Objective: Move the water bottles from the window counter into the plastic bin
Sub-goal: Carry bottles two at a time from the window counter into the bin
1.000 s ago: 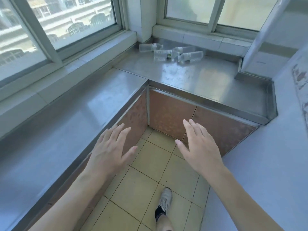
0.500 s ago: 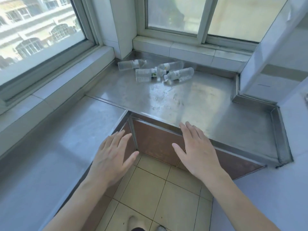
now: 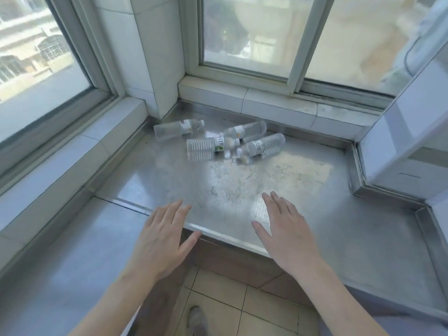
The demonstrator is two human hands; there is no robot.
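Both hands nearer, four water bottles (image 3: pixel 218 139) untouched

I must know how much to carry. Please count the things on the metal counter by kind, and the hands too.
Water bottles lying on the counter: 4
Hands, holding nothing: 2, left hand, right hand
Total: 6

Four water bottles lie on their sides on the counter (image 3: pixel 278 180), near its back corner below the window (image 3: pixel 244 35). The leftmost bottle (image 3: pixel 178 128) lies apart from the other three, nearest the corner pillar (image 3: pixel 155 52). The middle bottle (image 3: pixel 211 145) lies in front of the rear bottle (image 3: pixel 246 130); the rightmost bottle (image 3: pixel 263 145) lies just beside both. The left hand (image 3: pixel 160 241) and right hand (image 3: pixel 288 236) hover over the counter's front edge, well apart from the bottles.
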